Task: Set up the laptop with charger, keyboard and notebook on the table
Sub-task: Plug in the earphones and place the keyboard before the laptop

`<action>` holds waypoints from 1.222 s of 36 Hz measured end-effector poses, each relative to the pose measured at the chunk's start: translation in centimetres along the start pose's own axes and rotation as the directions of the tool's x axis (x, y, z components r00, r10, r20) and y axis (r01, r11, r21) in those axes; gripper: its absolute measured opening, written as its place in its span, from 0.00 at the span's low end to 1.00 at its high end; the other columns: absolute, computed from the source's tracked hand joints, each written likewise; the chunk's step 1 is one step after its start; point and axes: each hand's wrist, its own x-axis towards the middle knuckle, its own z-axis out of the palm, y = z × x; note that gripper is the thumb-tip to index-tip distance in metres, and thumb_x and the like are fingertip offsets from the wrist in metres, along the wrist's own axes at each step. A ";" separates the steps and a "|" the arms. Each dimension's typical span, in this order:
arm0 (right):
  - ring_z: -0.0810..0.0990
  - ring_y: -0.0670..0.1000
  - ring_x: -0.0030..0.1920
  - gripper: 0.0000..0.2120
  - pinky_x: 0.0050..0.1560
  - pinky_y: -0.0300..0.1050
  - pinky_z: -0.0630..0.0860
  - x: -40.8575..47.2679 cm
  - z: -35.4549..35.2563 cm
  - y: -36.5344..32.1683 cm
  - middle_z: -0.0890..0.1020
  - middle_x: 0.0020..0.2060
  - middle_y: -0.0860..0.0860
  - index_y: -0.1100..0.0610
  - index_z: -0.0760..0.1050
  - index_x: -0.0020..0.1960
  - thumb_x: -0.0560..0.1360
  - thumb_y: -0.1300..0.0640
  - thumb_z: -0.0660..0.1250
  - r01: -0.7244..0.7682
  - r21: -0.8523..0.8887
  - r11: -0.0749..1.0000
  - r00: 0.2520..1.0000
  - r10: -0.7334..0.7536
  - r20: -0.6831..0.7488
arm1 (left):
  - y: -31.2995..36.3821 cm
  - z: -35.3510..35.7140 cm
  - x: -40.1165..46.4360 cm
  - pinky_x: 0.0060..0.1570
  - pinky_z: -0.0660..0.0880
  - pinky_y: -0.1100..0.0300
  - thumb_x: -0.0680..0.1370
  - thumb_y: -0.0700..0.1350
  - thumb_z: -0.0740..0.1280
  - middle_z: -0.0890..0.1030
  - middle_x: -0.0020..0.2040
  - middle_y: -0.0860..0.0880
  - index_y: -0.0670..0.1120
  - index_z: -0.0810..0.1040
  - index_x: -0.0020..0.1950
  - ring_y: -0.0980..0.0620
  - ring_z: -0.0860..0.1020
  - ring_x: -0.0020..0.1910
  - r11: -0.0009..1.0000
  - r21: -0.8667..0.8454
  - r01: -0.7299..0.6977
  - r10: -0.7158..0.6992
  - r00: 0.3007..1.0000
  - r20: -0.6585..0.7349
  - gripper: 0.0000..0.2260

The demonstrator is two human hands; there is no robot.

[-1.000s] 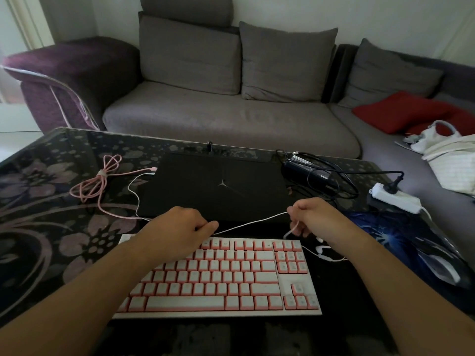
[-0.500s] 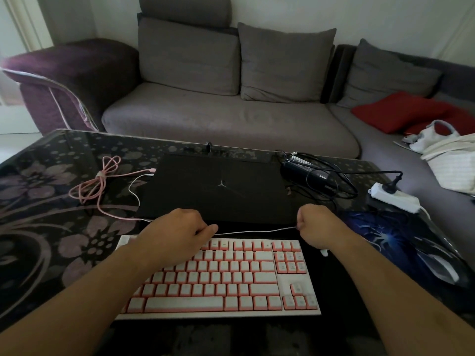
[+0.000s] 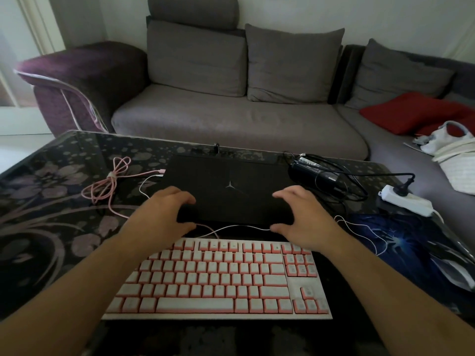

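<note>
A closed black laptop [image 3: 228, 187] lies flat in the middle of the dark floral table [image 3: 51, 191]. My left hand [image 3: 164, 214] and my right hand [image 3: 300, 214] are at its near edge, fingers over the lid and thumbs below the edge, curved but holding nothing that I can see. A thin white cable [image 3: 241, 227] lies slack between the hands, in front of the laptop. The white keyboard with pink key sides [image 3: 218, 278] sits nearer me. The black charger brick [image 3: 312, 172] with its tangled cord lies right of the laptop. No notebook is in view.
A pink coiled cable [image 3: 108, 183] lies left of the laptop. At the right are a white power strip [image 3: 406, 202] with a black plug in it and a blue mouse mat [image 3: 411, 247]. A grey sofa [image 3: 231, 124] stands beyond the table.
Both hands let go of the white cable, which now lies slack on the table. They moved forward to the laptop's near edge and spread their fingers.
</note>
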 end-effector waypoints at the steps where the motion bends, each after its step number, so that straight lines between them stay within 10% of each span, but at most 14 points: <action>1: 0.63 0.48 0.77 0.37 0.77 0.53 0.68 0.2 0.3 -0.7 0.67 0.75 0.43 0.44 0.65 0.79 0.75 0.45 0.77 0.030 -0.025 0.999 0.999 -0.031 -0.014 | 0.1 0.2 0.1 0.69 0.74 0.53 0.77 0.51 0.74 0.72 0.70 0.57 0.58 0.73 0.72 0.55 0.71 0.70 1.000 0.014 -0.017 0.017 1.000 0.002 0.24; 11: 0.69 0.50 0.74 0.35 0.74 0.52 0.69 2.0 3.1 -5.1 0.71 0.73 0.46 0.45 0.65 0.79 0.76 0.42 0.74 0.183 -0.253 0.950 0.973 -0.212 -0.090 | 2.0 1.7 2.0 0.65 0.75 0.56 0.77 0.52 0.74 0.72 0.66 0.58 0.60 0.73 0.69 0.56 0.72 0.66 0.991 0.078 -0.107 0.110 0.993 -0.033 0.21; 18: 0.71 0.49 0.70 0.28 0.71 0.50 0.70 1.9 2.9 -5.2 0.76 0.68 0.45 0.46 0.72 0.73 0.76 0.46 0.74 0.311 -0.320 0.895 0.917 -0.371 -0.148 | 3.9 0.3 0.6 0.52 0.80 0.62 0.81 0.54 0.68 0.80 0.48 0.60 0.62 0.79 0.53 0.64 0.79 0.48 0.960 -0.136 -0.244 0.250 0.968 0.034 0.02; 33: 0.77 0.47 0.45 0.07 0.33 0.41 0.75 1.2 2.2 -5.5 0.78 0.45 0.48 0.54 0.85 0.53 0.74 0.56 0.75 0.398 -0.348 0.849 0.782 -0.512 -0.354 | 5.8 1.8 -0.2 0.65 0.75 0.52 0.85 0.65 0.45 0.79 0.65 0.56 0.55 0.80 0.65 0.58 0.78 0.61 0.988 0.020 -0.151 0.140 0.953 0.268 0.27; 44: 0.83 0.57 0.38 0.07 0.33 0.51 0.80 7.3 -4.2 -7.1 0.82 0.39 0.51 0.55 0.86 0.51 0.78 0.57 0.69 0.273 -0.359 0.893 0.636 -0.447 -0.629 | 5.5 2.0 -0.2 0.59 0.78 0.49 0.85 0.63 0.47 0.82 0.56 0.54 0.56 0.77 0.64 0.53 0.80 0.56 0.973 0.080 -0.217 0.192 0.951 0.242 0.23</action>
